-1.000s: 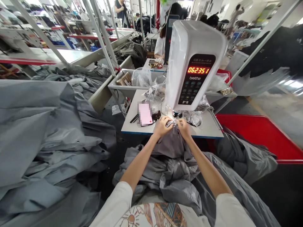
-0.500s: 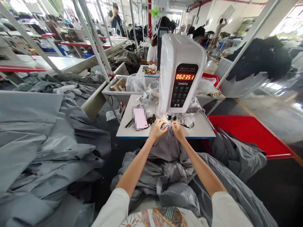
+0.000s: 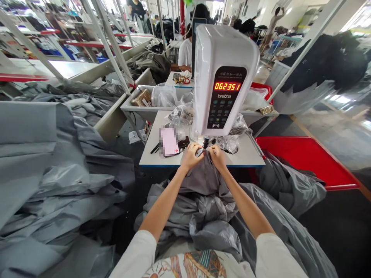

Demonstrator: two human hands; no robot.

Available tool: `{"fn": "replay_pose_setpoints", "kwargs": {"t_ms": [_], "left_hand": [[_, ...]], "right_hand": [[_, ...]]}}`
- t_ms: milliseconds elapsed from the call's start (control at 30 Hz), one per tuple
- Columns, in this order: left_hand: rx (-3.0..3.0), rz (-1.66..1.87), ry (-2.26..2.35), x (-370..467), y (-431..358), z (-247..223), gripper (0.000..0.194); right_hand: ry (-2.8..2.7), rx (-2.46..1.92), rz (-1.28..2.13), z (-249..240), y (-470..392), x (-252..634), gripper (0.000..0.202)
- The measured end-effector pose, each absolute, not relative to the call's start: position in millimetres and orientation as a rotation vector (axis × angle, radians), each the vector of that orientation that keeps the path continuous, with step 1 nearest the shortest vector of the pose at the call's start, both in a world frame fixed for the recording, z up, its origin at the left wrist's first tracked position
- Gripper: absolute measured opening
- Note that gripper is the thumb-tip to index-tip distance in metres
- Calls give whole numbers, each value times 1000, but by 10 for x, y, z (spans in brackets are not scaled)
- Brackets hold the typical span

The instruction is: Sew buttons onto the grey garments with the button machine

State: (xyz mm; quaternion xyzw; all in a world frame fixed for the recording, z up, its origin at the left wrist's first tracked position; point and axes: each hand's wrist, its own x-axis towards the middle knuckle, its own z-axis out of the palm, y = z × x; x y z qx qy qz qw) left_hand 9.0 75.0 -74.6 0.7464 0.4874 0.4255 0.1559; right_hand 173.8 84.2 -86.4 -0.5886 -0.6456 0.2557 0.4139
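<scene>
Grey fabric point(image 3: 203, 175) runs from my lap up to the foot of a white snap machine point(image 3: 224, 50) with a red number display. My left hand point(image 3: 191, 156) grips the fabric's edge left of the machine's dark press head point(image 3: 206, 143). On the other side my right hand point(image 3: 216, 157) pinches the same fabric, its fingers close to the press head. The head sits low, at the fabric between both hands; the exact contact point is too small to make out.
The small white table point(image 3: 153, 156) bears a pink phone-like item point(image 3: 169, 142) and clear plastic bags point(image 3: 230, 143). Grey fabric heaps point(image 3: 69, 193) lie at the left, a red tray point(image 3: 307, 160) at the right. A person in white point(image 3: 185, 53) sits behind the machine.
The press head appears lower, down at the fabric between my hands. Both hands keep their hold. The view has shifted slightly, so the machine looks larger and a bit higher.
</scene>
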Motion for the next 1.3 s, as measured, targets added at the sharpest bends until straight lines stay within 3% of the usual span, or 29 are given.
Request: {"fn": "replay_pose_setpoints", "kwargs": {"t_ms": [467,667,1067,1300], "left_hand": [[2091,1209,1321,102,815,-789,24],[1941,1064,1294,-18,722,-670,47],[1532,801,1266,-141,525,-428,38],[1464,888,1177,-132,364,-361,39]], "right_hand": [[-1577,-1294,599,-851,810,1732,34],[-1548,-1226,694,-814,817,1771,34],[-1526,-1215,776,-732,784,1816,33],[-1594,-1243,970,-527,527,1927,43]]}}
